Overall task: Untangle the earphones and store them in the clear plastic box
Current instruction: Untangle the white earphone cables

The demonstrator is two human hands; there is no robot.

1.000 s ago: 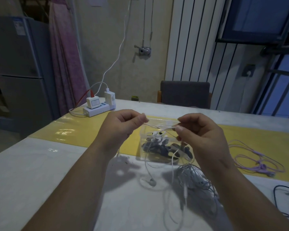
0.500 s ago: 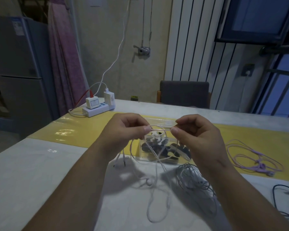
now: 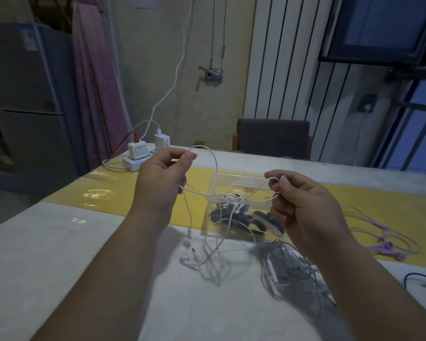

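My left hand [image 3: 161,179] pinches the white earphone cord [image 3: 215,166] between thumb and forefinger, raised above the table. My right hand [image 3: 303,205] pinches another stretch of the same cord near the clear plastic box [image 3: 234,179]. The cord arcs up between the hands and several strands hang down to the table, where its earbuds [image 3: 186,258] lie. The box stands behind the cord and holds dark and white earphones.
A grey tangle of earphones [image 3: 290,269] lies under my right forearm. Purple earphones [image 3: 384,247] rest on the yellow mat at the right, a black cable [image 3: 421,281] at the right edge. A white power strip [image 3: 138,161] with chargers sits at the table's far left.
My hands have moved apart; the left has risen. The cord between them has opened into a wide loop, and the hanging strands have shifted on the table.
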